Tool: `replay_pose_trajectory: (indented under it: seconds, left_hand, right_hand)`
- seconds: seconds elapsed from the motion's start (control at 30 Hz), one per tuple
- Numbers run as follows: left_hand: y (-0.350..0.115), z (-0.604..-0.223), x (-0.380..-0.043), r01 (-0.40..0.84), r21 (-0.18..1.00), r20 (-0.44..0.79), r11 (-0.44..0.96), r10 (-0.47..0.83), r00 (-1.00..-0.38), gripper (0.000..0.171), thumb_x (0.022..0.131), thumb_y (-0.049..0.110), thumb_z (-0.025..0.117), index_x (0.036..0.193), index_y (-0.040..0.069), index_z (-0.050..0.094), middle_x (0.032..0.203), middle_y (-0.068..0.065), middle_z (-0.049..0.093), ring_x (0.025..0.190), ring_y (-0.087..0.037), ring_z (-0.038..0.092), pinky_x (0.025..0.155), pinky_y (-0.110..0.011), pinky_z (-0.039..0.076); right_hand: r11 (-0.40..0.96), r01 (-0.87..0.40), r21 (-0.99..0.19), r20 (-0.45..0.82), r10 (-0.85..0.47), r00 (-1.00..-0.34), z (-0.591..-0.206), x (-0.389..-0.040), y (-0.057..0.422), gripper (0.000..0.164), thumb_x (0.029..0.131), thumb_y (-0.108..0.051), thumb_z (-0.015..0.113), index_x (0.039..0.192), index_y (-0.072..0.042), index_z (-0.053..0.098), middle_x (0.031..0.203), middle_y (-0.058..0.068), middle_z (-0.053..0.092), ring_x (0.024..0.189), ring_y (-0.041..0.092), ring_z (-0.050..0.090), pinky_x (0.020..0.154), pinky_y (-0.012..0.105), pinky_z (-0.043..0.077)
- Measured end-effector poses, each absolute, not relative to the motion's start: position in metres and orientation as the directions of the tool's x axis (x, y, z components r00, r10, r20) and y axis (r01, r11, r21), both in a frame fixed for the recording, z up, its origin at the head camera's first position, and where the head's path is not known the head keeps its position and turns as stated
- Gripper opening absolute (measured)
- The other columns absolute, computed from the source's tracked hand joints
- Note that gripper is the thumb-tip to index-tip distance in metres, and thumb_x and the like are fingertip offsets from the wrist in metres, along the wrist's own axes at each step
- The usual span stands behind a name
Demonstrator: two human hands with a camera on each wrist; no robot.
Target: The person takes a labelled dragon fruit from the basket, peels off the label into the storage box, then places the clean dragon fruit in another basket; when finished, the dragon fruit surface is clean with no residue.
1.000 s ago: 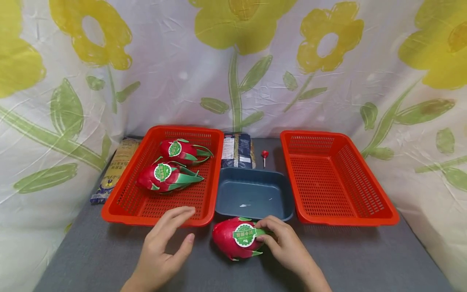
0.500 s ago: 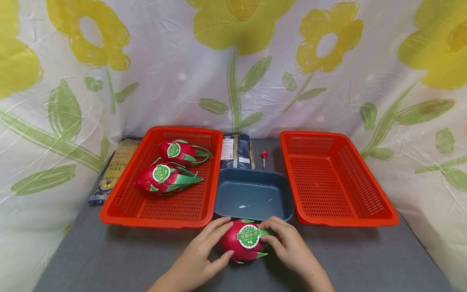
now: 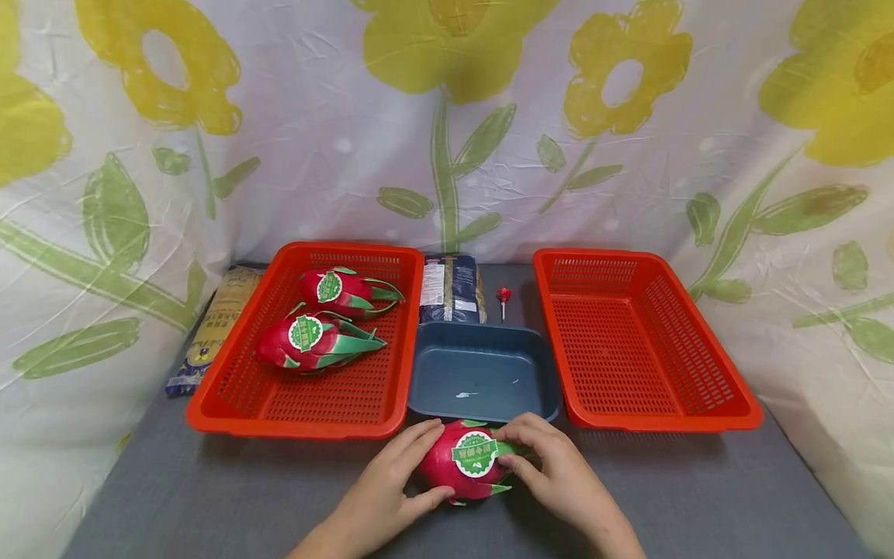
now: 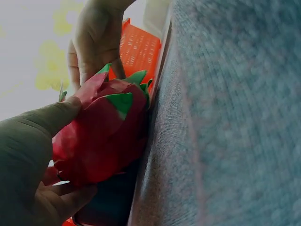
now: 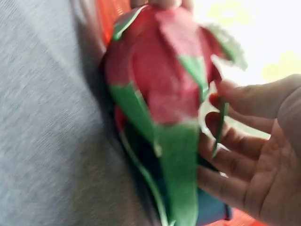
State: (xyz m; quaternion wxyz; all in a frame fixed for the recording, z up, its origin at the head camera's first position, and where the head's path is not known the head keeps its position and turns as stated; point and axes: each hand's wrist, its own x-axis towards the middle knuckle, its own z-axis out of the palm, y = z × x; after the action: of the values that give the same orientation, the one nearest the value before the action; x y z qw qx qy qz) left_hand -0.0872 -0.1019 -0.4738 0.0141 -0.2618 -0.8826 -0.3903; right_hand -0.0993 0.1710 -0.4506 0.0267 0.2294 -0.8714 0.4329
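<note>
Both wrist views near dragon fruit (image 4: 103, 132)

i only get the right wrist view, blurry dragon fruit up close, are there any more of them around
Observer: Yes, the head view shows two more dragon fruits lying in the red basket on the person's left.
Operator: ok, anything small lying about
Observer: A red lollipop lies beyond the blue tray, as the person sees it.
Operator: got it, and how is this one held at the end i barely see
Observer: The left hand has its thumb touching the held dragon fruit on the side nearer the person.
</note>
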Motion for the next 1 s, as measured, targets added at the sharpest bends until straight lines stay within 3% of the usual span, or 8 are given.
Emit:
replay_pose_trajectory:
  seconds: [0.17,0.33,0.43,0.67,1.0]
  left_hand:
    - [-0.103,-0.475,-0.087,0.465,0.707,0.234,0.533,0.443,-0.865,0.075,0.084,0.047,0.082,0.148,0.020,0.054,0.146,0.006,0.050,0.128,-0.015,0.049,0.088,-0.033,0.058]
    - [-0.102,-0.477,-0.087,0.448,0.751,0.239,0.485,0.433,-0.869,0.073,0.084,0.046,0.084,0.147,0.023,0.053,0.144,0.008,0.050,0.126,-0.014,0.051,0.089,-0.033,0.057]
    - [-0.101,-0.479,-0.087,0.419,0.773,0.217,0.477,0.422,-0.880,0.074,0.084,0.047,0.084,0.146,0.025,0.052,0.143,0.009,0.050,0.126,-0.015,0.051,0.090,-0.033,0.057]
    - [-0.098,-0.482,-0.089,0.315,0.840,0.130,0.441,0.400,-0.907,0.076,0.081,0.039,0.088,0.144,0.029,0.047,0.141,0.011,0.050,0.125,-0.014,0.050,0.090,-0.029,0.055]
    - [-0.098,-0.487,-0.089,0.313,0.869,0.167,0.385,0.367,-0.915,0.074,0.080,0.030,0.089,0.141,0.029,0.047,0.136,0.014,0.052,0.121,-0.013,0.053,0.095,-0.031,0.054]
  right_hand:
    - [0.552,-0.252,-0.795,0.151,-0.221,-0.963,-0.435,-0.093,0.160,0.024,0.096,-0.003,0.069,0.106,-0.024,0.077,0.101,-0.016,0.067,0.095,0.009,0.064,0.085,0.031,0.056]
    - [0.566,-0.096,-0.819,0.041,-0.109,-0.993,-0.421,-0.089,0.144,0.006,0.095,-0.028,0.075,0.091,-0.024,0.078,0.087,-0.015,0.066,0.085,0.008,0.062,0.077,0.028,0.054]
    - [0.592,-0.097,-0.800,0.050,-0.096,-0.994,-0.416,-0.088,0.136,0.013,0.091,-0.032,0.080,0.083,-0.023,0.075,0.082,-0.015,0.064,0.080,0.008,0.060,0.071,0.027,0.054]
    - [0.619,-0.137,-0.773,0.103,-0.090,-0.991,-0.411,-0.087,0.125,0.012,0.089,-0.021,0.082,0.080,-0.022,0.073,0.079,-0.016,0.062,0.074,0.006,0.057,0.068,0.027,0.053]
    - [0.617,-0.222,-0.755,0.205,-0.100,-0.974,-0.398,-0.084,0.118,0.019,0.085,-0.019,0.086,0.077,-0.030,0.073,0.076,-0.023,0.061,0.073,0.003,0.059,0.067,0.029,0.055]
